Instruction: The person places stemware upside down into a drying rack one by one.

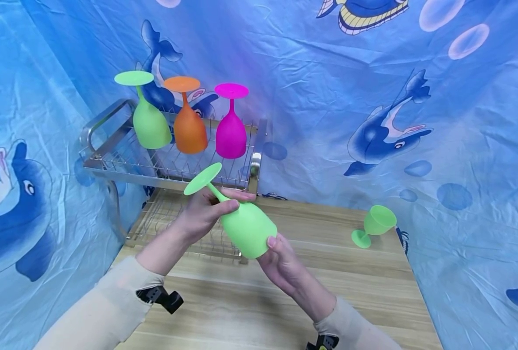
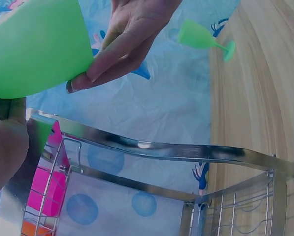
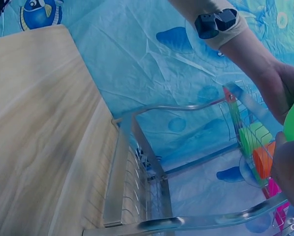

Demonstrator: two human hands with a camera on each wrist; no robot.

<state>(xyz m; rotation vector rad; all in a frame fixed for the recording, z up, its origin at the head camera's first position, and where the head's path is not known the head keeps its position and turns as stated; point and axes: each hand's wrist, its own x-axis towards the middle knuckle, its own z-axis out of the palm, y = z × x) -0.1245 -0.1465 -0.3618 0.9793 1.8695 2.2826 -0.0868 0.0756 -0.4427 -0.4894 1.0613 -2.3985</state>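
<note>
Both hands hold a light green plastic goblet [image 1: 248, 228], tilted with its round base up to the left and its rim down to the right. The left hand [image 1: 204, 214] grips it where stem meets bowl, its thumb across the near side. Near the rim, the right hand [image 1: 283, 262] pinches the bowl, thumb on top. Behind them, on the top tier of a metal dish rack [image 1: 167, 182], a green goblet [image 1: 151, 121], an orange goblet [image 1: 190, 127] and a magenta goblet [image 1: 231, 133] stand upside down. In the left wrist view, the held goblet [image 2: 38, 49] is partly cut off.
A smaller green goblet [image 1: 379, 221] sits tilted at the right back of the wooden table [image 1: 329, 272]. The rack's lower wire tier [image 1: 163, 214] lies behind the left forearm. A blue curtain [image 1: 311, 121] printed with dolphins surrounds the table.
</note>
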